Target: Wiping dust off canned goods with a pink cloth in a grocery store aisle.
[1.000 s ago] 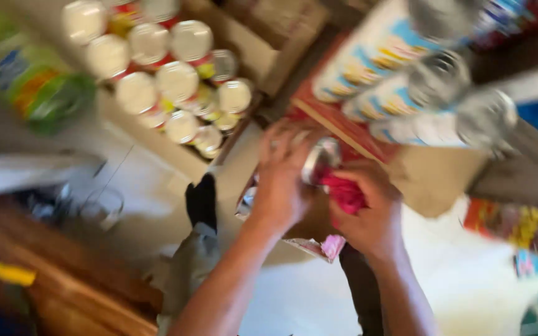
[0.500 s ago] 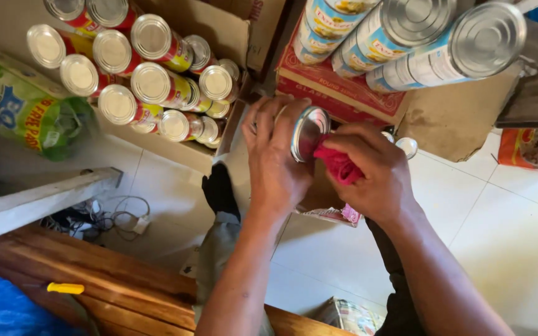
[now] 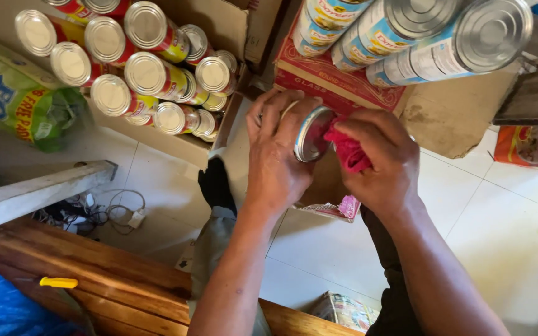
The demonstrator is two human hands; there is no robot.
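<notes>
Left hand (image 3: 275,162) grips tin can (image 3: 311,134); right hand (image 3: 381,162) clenches red cloth (image 3: 349,152) against it. Hard rubbing may slip can loose.

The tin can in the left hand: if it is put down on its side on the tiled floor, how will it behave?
The tin can would probably roll, since its body is round. Its shiny metal end looks smooth, so it may slip in a loose grip; the left hand wraps it while the right hand presses a red cloth against it. It looks stiff.
</notes>
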